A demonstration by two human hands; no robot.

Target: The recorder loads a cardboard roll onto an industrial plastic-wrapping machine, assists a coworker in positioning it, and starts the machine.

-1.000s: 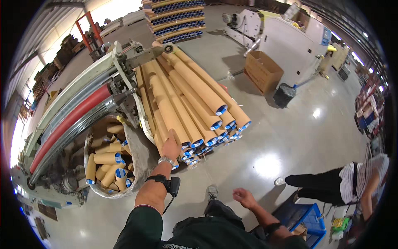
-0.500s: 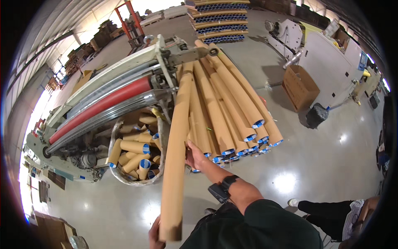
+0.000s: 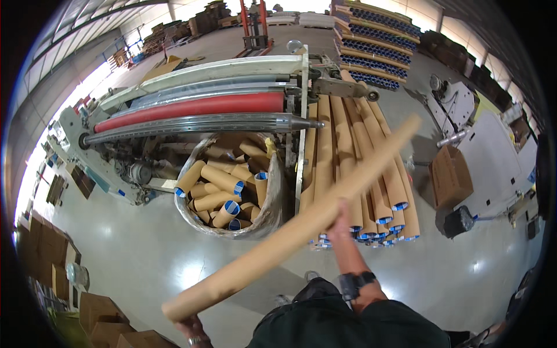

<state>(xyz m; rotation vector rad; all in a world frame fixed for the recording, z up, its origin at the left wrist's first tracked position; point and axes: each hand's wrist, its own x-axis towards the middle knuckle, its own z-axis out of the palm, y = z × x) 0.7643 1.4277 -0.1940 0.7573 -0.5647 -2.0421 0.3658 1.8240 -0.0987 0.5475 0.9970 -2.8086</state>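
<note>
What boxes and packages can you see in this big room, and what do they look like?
Brown cardboard box: right of the tube pile, on the floor, closed, blocky.
Stacked cardboard boxes: far left floor, brown, squarish.
Clear plastic bag: below the red roller, round, full of short brown tubes with blue-white ends.
Signs or screens: none clear enough to tell.

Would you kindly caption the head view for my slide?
Both hands lift a long brown cardboard tube beside a red-roller machine.
</note>
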